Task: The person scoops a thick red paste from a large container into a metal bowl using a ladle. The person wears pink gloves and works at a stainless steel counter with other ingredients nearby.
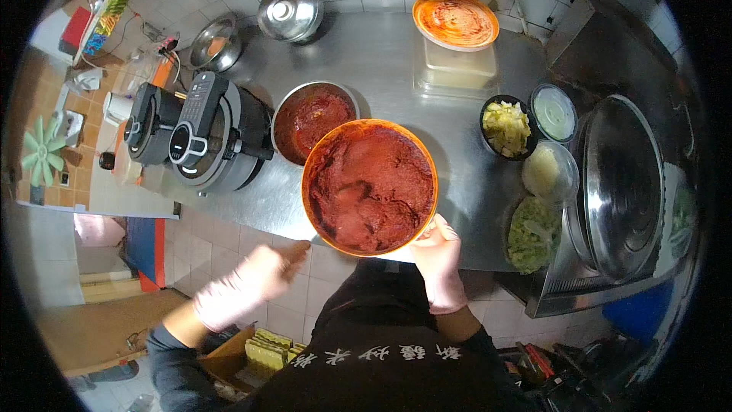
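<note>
An orange-rimmed tub of thick red paste (pixel 372 189) is close below the camera, over the front edge of the steel counter. My right hand (pixel 439 246), in a pale thin glove, grips the tub's lower right side. My left hand (pixel 274 272), gloved too, is to the lower left of the tub, apart from it; whether its fingers are closed is unclear. Behind the tub, partly covered by it, a round metal bowl (pixel 314 117) holds red paste. At the back, an orange lid (pixel 456 20) smeared with red rests on a clear plastic container (pixel 457 66).
Two black cooking appliances (pixel 214 131) stand at the left. On the right are a black bowl of chopped vegetables (pixel 506 127), lidded tubs, a bag of chopped greens (pixel 533 234) and a large metal lid (pixel 623 189). A domed steel lid (pixel 290 11) lies at the back.
</note>
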The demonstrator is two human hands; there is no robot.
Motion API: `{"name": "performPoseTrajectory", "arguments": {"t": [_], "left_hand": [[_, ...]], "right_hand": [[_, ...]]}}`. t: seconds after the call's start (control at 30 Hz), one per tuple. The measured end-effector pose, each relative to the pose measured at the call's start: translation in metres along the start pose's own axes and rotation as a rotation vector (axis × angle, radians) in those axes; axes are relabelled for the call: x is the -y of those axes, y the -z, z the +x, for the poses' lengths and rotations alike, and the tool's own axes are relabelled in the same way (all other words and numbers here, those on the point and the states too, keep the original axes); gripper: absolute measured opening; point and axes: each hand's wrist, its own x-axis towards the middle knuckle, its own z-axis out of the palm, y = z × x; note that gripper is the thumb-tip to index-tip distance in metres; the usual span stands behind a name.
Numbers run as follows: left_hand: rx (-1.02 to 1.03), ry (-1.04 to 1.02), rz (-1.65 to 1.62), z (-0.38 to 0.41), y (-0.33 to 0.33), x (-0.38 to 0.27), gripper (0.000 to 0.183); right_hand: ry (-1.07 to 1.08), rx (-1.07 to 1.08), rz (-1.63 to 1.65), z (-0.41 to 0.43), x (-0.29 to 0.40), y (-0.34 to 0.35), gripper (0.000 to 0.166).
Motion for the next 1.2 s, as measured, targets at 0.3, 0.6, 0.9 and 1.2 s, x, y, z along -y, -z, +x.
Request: {"name": "performPoseTrajectory", "arguments": {"t": [0.3, 0.6, 0.9, 1.2], "left_hand": [[-0.393, 0.084, 0.496, -0.021, -0.132, -0.027, 0.068], [-0.619, 0.031, 0.145, -0.013, -0.157, -0.013, 0.076], [-0.562, -0.051, 0.602, -0.018, -0.115, -0.008, 0.072], [-0.607, -0.077, 0.401, -0.009, -0.134, 0.014, 0.067]], "right_hand": [[0.168, -0.001, -0.868, -0.002, 0.004, 0.005, 0.03], [-0.117, 0.269, 0.178, 0.016, -0.004, 0.044, 0.033], [0.251, 0.125, -0.924, 0.006, -0.007, 0.021, 0.038], [0.249, 0.038, -1.183, 0.004, -0.002, 0.019, 0.043]]}}
